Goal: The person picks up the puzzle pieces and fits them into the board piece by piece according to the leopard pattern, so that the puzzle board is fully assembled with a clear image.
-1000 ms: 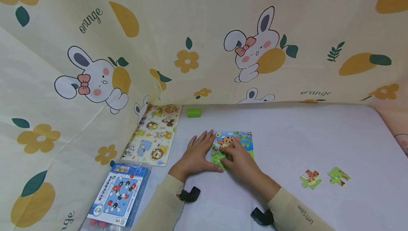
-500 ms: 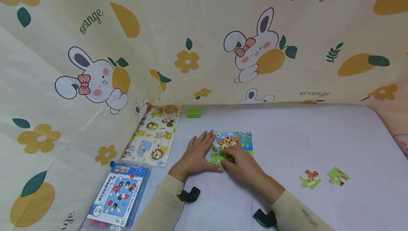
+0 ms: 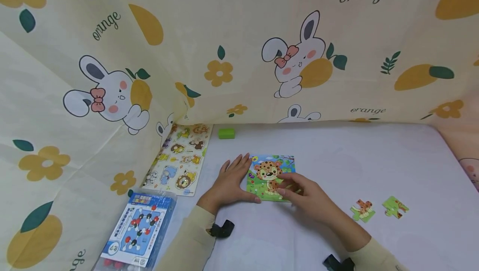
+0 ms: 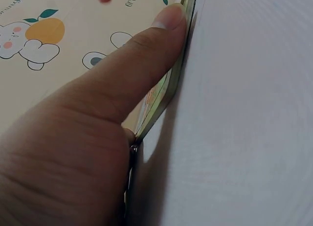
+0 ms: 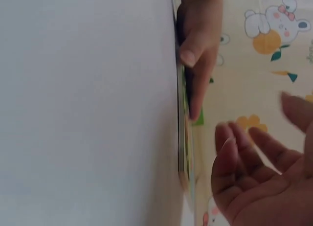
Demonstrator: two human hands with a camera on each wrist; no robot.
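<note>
A square leopard jigsaw puzzle (image 3: 268,172) lies on the white table, its lower right part behind my right hand. Along its left side my left hand (image 3: 231,183) rests with fingers spread, the thumb (image 4: 164,33) lying against the near edge in the left wrist view. My right hand (image 3: 304,192) hovers at the puzzle's right side, fingers loosely bent and holding nothing; the right wrist view shows a gap between its fingers (image 5: 254,155) and the board. Off to the right are two loose puzzle pieces, one with an orange-brown animal part (image 3: 363,210), one mostly green (image 3: 395,207).
A green block (image 3: 226,133) sits near the back edge. At left lie an animal-picture board (image 3: 192,171) and a blue molecule-model pack (image 3: 140,229). Printed rabbit-and-orange cloth (image 3: 239,25) hangs behind and on the left.
My right hand has drawn back to the right from the puzzle's middle, uncovering the leopard's face and body. My left hand has stayed put at the puzzle's left side.
</note>
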